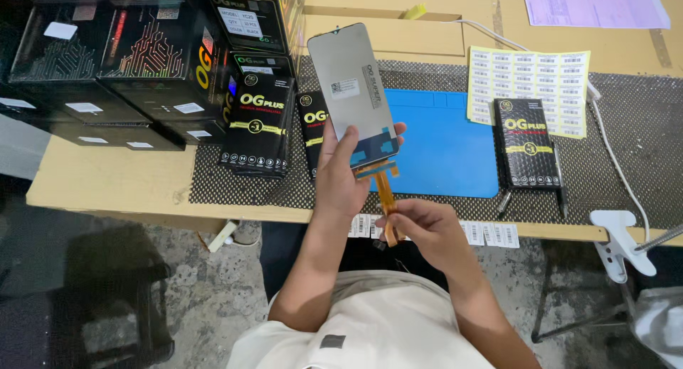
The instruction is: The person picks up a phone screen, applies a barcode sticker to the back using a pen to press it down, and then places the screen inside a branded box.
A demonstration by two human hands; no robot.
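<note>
Above table [107, 188] edge, head view: left hand [341, 177] grasps phone display panel [352, 92] upright, back side showing. Right hand [420, 227] pinches its orange flex cable [386, 198] below. Likely inspection step; next move calls for gentle handling, no creasing. Blue mat [448, 141], black boxes [256, 124] behind.

Above the left hand [341, 177] gripping it rises a grey phone screen panel [351, 92], with slim black-and-yellow boxes [257, 124] just left, big black cartons [114, 56] farther left, and a yellow label sheet [530, 88] with another black box [526, 143] well right.
</note>
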